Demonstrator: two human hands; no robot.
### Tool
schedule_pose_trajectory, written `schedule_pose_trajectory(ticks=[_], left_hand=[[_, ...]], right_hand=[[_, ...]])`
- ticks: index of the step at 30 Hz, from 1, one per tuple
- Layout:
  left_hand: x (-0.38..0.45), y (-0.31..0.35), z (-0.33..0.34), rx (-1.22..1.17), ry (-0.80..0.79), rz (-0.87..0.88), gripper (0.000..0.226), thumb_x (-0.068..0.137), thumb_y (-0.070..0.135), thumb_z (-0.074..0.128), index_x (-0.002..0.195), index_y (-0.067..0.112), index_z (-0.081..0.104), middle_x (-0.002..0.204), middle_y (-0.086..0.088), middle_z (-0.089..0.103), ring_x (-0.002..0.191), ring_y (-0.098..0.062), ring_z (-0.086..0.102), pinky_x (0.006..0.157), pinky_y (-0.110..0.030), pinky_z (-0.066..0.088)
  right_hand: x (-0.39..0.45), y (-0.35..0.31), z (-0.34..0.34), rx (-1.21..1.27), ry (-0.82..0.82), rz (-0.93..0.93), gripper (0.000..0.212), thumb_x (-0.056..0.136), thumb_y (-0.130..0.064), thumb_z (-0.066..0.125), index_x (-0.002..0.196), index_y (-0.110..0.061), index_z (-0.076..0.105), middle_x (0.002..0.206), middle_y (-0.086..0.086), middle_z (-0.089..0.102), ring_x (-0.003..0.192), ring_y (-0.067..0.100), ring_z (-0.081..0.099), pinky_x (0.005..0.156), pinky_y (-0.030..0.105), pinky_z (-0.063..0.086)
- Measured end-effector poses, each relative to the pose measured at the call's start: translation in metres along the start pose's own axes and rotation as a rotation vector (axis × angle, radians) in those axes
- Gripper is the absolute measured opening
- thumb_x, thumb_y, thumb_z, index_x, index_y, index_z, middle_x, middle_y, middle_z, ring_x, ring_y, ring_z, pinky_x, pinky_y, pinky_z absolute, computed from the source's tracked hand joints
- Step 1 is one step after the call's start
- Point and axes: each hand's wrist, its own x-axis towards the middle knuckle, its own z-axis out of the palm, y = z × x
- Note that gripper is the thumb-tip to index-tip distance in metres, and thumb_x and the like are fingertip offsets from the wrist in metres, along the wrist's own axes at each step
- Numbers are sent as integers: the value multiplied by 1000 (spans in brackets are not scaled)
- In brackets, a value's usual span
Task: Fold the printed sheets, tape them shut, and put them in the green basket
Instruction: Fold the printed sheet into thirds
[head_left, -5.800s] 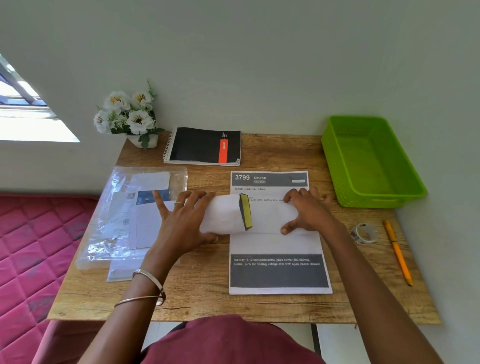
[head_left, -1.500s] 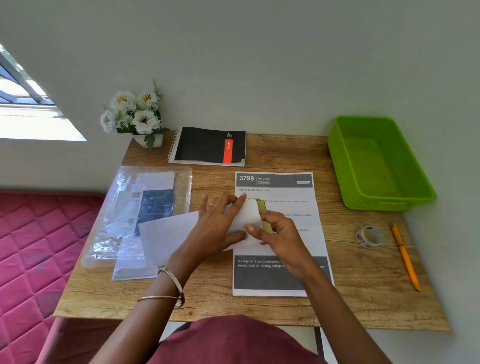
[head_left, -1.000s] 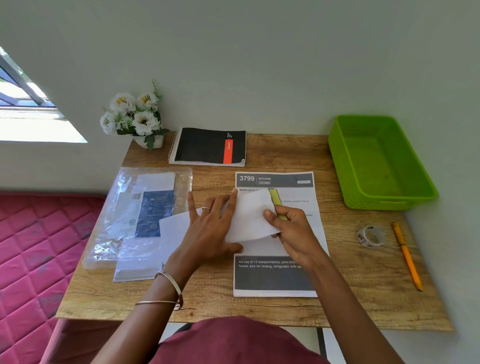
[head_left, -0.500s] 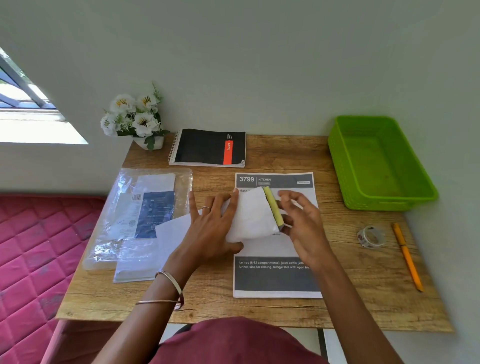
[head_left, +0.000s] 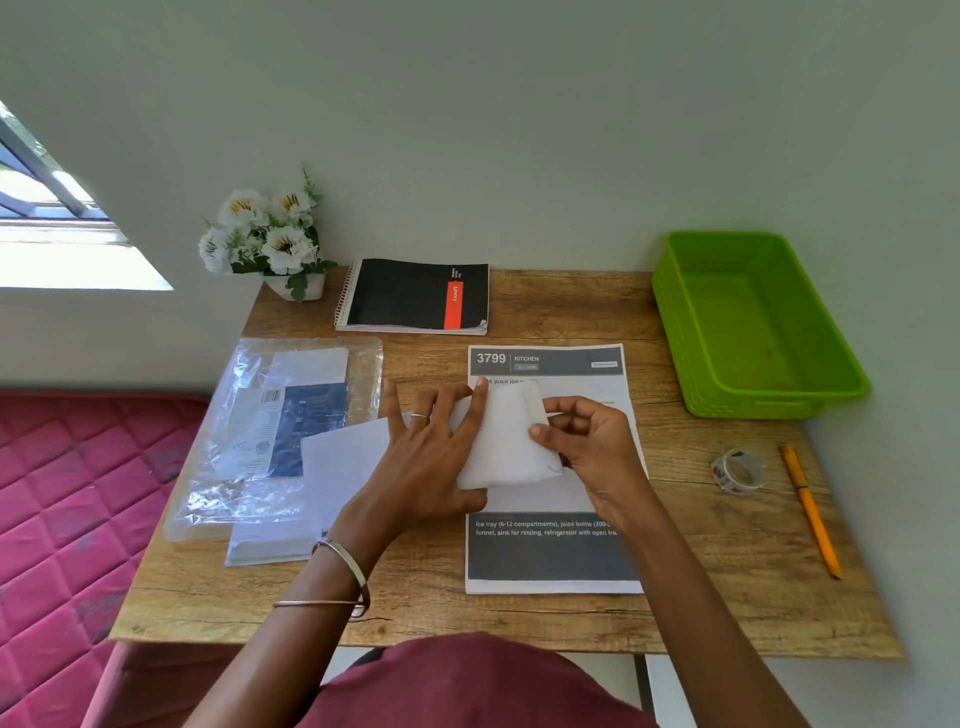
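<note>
A folded white sheet lies on top of a flat printed sheet headed "3799 KITCHEN" in the middle of the wooden desk. My left hand presses down on the fold's left half with fingers spread and the thumb along its lower edge. My right hand pinches the fold's right edge between thumb and curled fingers. The green basket stands at the far right of the desk and has nothing in it. A roll of tape lies on the desk to the right of my right hand.
An orange pen lies beside the tape near the right edge. A black spiral notebook and a pot of white flowers stand at the back. A clear plastic sleeve with papers and a white sheet lie at the left.
My right hand has closed on the fold's right edge, and the yellow-green strip seen there before is now covered. My left hand stays pressed on the fold.
</note>
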Motion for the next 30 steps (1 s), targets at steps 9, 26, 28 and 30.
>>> schedule_pose_trajectory(ticks=[9,26,28,30], left_hand=[[17,-2,-43,-553,246,-78,108,67,58,56,146,33,-14,143,-4,24,128,-16,25,112,-50,10],[-4,16,-38,-2062,384,-495,31,86,20,61,116,16,53,108,-8,67,108,-29,62,85,-51,52],[-9,11,-29,-2117,354,-814,26,87,19,60,113,13,56,107,-10,69,105,-28,64,79,-47,55],[-11,6,-21,-2066,313,-1042,25,89,14,60,112,8,55,104,-13,69,100,-28,67,72,-43,56]], right_hand=[[-6,-10,-11,241,-41,36,41,84,-40,56,106,-7,65,93,17,71,73,23,66,67,31,55],[-4,-21,-49,385,221,143,33,82,7,62,106,-16,58,101,9,69,92,23,66,63,38,60],[-7,-18,-61,353,266,122,33,84,7,61,105,-18,59,102,9,69,88,19,68,61,34,60],[-10,-15,-69,301,314,108,35,84,7,61,108,-19,59,100,9,69,82,15,69,58,28,58]])
